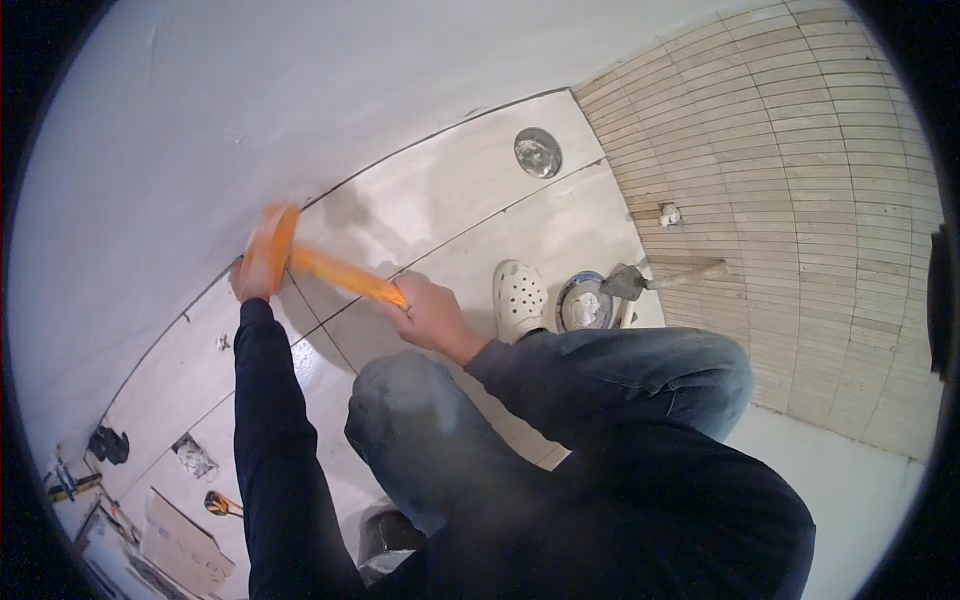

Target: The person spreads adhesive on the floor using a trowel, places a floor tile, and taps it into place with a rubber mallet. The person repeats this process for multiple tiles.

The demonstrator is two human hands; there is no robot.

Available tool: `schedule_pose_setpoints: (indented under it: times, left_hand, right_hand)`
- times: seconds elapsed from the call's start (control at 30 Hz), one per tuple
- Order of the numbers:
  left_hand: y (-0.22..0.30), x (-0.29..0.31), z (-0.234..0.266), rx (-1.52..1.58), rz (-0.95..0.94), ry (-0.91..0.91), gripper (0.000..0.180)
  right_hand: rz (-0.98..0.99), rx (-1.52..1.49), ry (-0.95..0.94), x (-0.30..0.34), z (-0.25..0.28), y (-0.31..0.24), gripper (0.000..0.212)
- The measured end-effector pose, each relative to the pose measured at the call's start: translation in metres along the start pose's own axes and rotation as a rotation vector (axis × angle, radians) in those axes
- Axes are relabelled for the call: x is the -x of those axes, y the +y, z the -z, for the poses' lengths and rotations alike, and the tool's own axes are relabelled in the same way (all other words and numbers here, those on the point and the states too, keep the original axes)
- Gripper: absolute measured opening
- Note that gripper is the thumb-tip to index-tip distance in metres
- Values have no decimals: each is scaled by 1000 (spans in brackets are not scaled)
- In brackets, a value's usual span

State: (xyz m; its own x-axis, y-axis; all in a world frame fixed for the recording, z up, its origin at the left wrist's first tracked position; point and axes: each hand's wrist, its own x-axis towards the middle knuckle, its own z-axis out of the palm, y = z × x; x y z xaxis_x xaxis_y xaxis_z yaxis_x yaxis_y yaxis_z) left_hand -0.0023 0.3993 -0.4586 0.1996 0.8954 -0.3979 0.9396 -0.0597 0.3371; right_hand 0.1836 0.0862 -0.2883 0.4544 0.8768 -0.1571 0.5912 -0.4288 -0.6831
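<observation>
My right hand (pixel 430 315) is wrapped round the handle of an orange mallet (pixel 345 274). The mallet's orange head is smeared by motion and lies over my left hand, low against the white wall (pixel 200 130). My left hand (pixel 252 283) reaches to the joint between wall and floor, at the edge of the large pale floor tiles (pixel 420 215). Its fingers are mostly hidden behind the blurred head, so I cannot see what they hold, if anything. Thin dark joints run between the tiles under both hands.
A round hole (pixel 538 152) sits in the far floor. Beside my white clog (pixel 519 298) stands a round tub (pixel 584 304) with a trowel (pixel 627 283). Narrow tiles cover the right wall (pixel 770 190). At lower left lie a black-and-yellow tool (pixel 219 504), cardboard (pixel 180 545) and a dark crumpled item (pixel 109 445).
</observation>
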Motion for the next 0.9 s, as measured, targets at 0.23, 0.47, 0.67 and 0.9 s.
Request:
schedule_pose_setpoints:
  times: [0.23, 0.47, 0.67, 0.9]
  left_hand:
    - [54, 44, 12, -28, 114, -41, 95]
    - [39, 33, -15, 35, 84, -3, 93]
    - [40, 36, 19, 135, 174, -36, 86]
    - [56, 47, 37, 155, 309, -101, 92]
  right_hand:
    - [-588, -106, 83, -8, -3, 42, 40]
    - [-211, 94, 36, 8, 20, 66, 50]
    - [-332, -26, 105, 3, -1, 30, 48]
    - [-254, 145, 99, -6, -15, 48, 48]
